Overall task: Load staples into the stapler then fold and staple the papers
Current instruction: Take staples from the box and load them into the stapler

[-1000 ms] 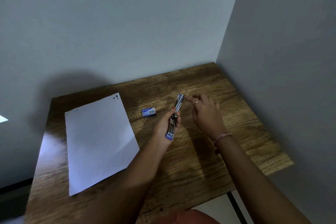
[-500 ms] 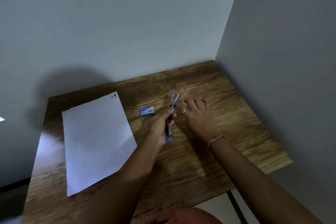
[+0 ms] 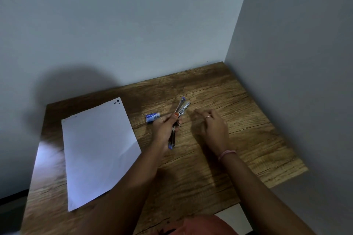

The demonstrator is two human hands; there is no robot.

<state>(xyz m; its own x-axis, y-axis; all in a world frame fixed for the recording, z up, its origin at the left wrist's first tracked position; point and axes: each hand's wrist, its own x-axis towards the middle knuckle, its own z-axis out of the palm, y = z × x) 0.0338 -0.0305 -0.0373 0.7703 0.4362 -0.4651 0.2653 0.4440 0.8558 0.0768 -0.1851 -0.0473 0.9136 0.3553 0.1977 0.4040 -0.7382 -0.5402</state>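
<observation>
My left hand point(image 3: 165, 129) grips a small blue and silver stapler point(image 3: 181, 108) above the middle of the wooden table point(image 3: 238, 139). The stapler's top is swung up, so its far end splits into two arms. My right hand point(image 3: 213, 129) hovers to the right of the stapler, apart from it, fingers loosely curled; whether they hold anything I cannot tell. A small blue and white staple box point(image 3: 152, 117) lies on the table just left of my left hand. White sheets of paper point(image 3: 97, 149) lie flat on the table's left side.
The table stands in a corner, with a grey wall point(image 3: 133, 25) behind it and another wall point(image 3: 296, 82) along its right side. The table's near edge runs along the bottom of the view.
My right hand has drawn away from the stapler's far end to the right. The stapler's top now stands more open. My left hand keeps its hold.
</observation>
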